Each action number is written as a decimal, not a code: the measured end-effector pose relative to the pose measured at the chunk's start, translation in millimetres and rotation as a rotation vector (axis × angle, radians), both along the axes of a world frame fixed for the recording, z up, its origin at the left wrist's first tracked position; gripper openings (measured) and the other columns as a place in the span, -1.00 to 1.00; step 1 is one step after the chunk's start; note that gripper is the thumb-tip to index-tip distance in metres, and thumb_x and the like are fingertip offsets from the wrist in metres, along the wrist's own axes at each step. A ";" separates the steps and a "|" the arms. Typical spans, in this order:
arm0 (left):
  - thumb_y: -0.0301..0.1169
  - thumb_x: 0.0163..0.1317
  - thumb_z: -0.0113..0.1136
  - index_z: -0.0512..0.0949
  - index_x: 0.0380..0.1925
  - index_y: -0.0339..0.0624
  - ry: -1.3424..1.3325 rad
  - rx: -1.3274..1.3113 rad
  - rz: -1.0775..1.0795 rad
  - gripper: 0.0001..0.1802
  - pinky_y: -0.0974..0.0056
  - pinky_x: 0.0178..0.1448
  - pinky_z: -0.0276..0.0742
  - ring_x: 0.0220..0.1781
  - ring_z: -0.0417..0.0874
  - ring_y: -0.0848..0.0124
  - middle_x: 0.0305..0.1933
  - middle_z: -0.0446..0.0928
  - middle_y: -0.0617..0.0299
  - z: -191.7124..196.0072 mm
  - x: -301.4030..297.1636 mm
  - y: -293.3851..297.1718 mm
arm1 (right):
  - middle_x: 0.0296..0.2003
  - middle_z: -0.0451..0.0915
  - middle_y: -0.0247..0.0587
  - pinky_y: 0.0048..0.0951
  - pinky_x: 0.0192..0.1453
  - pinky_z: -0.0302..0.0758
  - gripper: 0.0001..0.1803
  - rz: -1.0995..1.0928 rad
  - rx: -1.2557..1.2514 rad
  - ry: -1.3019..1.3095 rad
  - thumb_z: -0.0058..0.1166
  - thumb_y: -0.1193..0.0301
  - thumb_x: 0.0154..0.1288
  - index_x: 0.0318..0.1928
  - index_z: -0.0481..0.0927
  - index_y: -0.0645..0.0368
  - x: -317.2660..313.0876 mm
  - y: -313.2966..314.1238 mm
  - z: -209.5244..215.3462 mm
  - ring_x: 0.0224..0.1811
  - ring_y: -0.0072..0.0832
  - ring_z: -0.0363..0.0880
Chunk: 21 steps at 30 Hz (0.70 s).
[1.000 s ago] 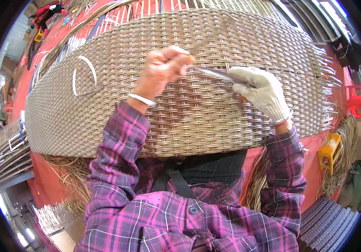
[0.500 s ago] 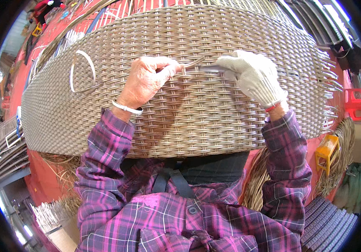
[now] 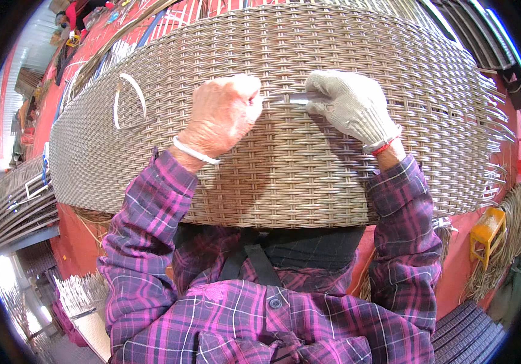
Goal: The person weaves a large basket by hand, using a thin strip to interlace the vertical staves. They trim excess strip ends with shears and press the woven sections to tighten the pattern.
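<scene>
Broad brown woven-wicker panel (image 3: 309, 176), centre frame. Bare left hand (image 3: 224, 112): closed, contents unclear. White-gloved right hand (image 3: 351, 106): gripping slim grey metal tool (image 3: 300, 97); probably best kept shallow to the panel.

red floor (image 3: 454, 261) bearing a yellow stool (image 3: 492, 224) and brown strands (image 3: 513, 221)

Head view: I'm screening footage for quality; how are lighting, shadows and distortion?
Head view: strong light pales the left hand; same view: dark shadows lie on the woven panel below it and the right hand; same view: fisheye distortion bows the panel's edges inside a black rim.
</scene>
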<state>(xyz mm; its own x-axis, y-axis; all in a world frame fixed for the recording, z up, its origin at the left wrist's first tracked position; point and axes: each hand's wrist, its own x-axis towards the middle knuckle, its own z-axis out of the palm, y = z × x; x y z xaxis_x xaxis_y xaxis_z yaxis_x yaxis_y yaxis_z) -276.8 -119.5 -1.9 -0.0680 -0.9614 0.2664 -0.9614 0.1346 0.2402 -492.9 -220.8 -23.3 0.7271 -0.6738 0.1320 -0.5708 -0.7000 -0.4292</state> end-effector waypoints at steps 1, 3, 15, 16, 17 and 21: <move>-0.35 0.18 0.28 0.55 -0.54 -0.15 -0.025 0.001 -0.003 -0.82 0.11 -0.37 0.49 -0.45 0.64 0.07 -0.50 0.57 0.08 -1.9 -5.6 -2.3 | -0.36 0.67 -0.25 -0.14 -0.22 0.54 -0.74 0.009 -0.008 -0.009 0.28 0.10 0.22 -0.21 0.61 -0.07 -0.2 -0.4 -0.5 -0.23 -0.18 0.69; -0.34 0.19 0.27 0.55 -0.54 -0.16 -0.003 -0.003 -0.038 -0.81 0.11 -0.38 0.49 -0.47 0.63 0.06 -0.51 0.58 0.08 -1.4 -9.8 -6.2 | -0.36 0.66 -0.25 -0.14 -0.22 0.54 -0.75 0.021 -0.022 -0.023 0.27 0.11 0.24 -0.21 0.60 -0.07 -1.3 -1.4 -1.0 -0.24 -0.18 0.69; -0.30 0.18 0.27 0.59 -0.49 -0.15 0.108 0.113 -0.079 -0.82 0.15 -0.38 0.48 -0.50 0.59 0.17 -0.54 0.56 0.10 -4.3 -26.2 -15.2 | -0.39 0.65 -0.27 -0.12 -0.23 0.54 -0.77 0.054 0.039 -0.103 0.26 0.13 0.24 -0.27 0.59 -0.05 -5.9 -5.4 -1.8 -0.26 -0.18 0.68; -0.35 0.21 0.28 0.59 -0.50 -0.16 0.110 0.076 -0.101 -0.83 0.19 -0.39 0.48 -0.53 0.60 0.27 -0.56 0.57 0.16 -2.9 -28.1 -15.1 | -0.40 0.65 -0.27 -0.12 -0.23 0.54 -0.78 0.044 0.025 -0.098 0.26 0.14 0.22 -0.28 0.60 -0.05 -6.5 -5.1 -2.9 -0.26 -0.18 0.68; -0.41 0.22 0.30 0.59 -0.51 -0.18 0.230 0.098 -0.032 -0.84 0.27 -0.40 0.46 -0.53 0.56 0.42 -0.57 0.55 0.25 1.7 -25.8 -14.3 | -0.40 0.65 -0.26 -0.12 -0.23 0.54 -0.78 0.052 0.024 -0.123 0.27 0.15 0.21 -0.28 0.60 -0.05 -7.4 -5.0 -3.8 -0.26 -0.17 0.68; -0.47 0.23 0.35 0.57 -0.53 -0.19 0.260 0.139 0.082 -0.82 0.40 -0.43 0.39 -0.54 0.43 0.61 -0.60 0.49 0.37 22.3 -8.4 -4.1 | -0.40 0.65 -0.25 -0.12 -0.25 0.55 -0.79 0.043 0.048 -0.121 0.27 0.17 0.18 -0.27 0.60 -0.05 -8.4 -4.9 -5.6 -0.26 -0.16 0.68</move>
